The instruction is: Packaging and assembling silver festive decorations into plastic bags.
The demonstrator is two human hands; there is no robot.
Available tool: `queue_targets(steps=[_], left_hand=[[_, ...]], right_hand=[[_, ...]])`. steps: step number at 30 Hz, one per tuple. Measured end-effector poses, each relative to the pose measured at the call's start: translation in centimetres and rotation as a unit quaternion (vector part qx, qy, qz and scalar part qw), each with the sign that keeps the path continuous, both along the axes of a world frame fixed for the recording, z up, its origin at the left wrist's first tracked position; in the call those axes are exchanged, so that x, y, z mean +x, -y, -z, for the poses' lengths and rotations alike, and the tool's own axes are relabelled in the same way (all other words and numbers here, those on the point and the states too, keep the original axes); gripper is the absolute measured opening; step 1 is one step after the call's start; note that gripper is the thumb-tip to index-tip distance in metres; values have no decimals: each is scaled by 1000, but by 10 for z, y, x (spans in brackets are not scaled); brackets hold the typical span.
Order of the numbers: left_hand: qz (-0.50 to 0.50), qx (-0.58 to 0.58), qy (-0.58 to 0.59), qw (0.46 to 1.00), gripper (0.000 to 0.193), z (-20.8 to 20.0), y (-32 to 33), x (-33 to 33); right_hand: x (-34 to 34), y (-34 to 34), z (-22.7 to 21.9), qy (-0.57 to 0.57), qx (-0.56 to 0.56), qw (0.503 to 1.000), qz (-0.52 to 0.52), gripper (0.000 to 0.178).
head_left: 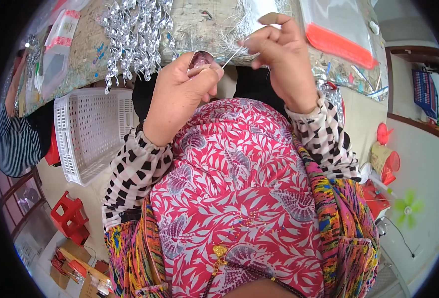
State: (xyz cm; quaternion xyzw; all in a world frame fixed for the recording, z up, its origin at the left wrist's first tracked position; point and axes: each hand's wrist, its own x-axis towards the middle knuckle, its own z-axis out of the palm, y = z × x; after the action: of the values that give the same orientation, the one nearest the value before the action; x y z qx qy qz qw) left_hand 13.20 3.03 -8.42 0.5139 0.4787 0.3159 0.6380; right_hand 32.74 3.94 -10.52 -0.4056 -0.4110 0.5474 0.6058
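Above my lap, at the near edge of the worktable, my left hand pinches a small shiny ornament with a purplish, mirror-like face. A white string runs from it to my right hand, whose thumb and forefinger are closed on its other end while the other fingers stay bent and loose. Left of my hands, a row of silver twisted pendants lies on the table, some hanging over its edge. Behind my right hand spreads a bundle of loose white strings.
The worn, paint-spotted table carries a clear plastic bag with a red-orange strip at right. A white perforated basket stands below at left, near a red stool. Another person's striped sleeve shows at far left. A green fan is at right.
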Motion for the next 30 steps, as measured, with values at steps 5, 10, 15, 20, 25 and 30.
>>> queue_targets(steps=[5,10,15,20,25,30], left_hand=[[26,-21,57,998,16,-3,2,0],[-13,25,20,999,18,1,6,6],[16,60,7,998,11,7,6,3],[5,122,-50,991,10,25,9,3],[1,158,-74,985,12,25,8,1],[61,211,-116,969,14,19,9,-3]], right_hand=[[-12,9,-8,70,16,989,-128,39],[-11,16,-15,45,-24,980,-193,41],[-11,12,-7,-45,-80,970,-227,40],[-26,25,1,-67,-123,983,-115,42],[-38,37,1,41,-23,998,-36,47],[-26,35,0,-66,-144,983,-91,44]])
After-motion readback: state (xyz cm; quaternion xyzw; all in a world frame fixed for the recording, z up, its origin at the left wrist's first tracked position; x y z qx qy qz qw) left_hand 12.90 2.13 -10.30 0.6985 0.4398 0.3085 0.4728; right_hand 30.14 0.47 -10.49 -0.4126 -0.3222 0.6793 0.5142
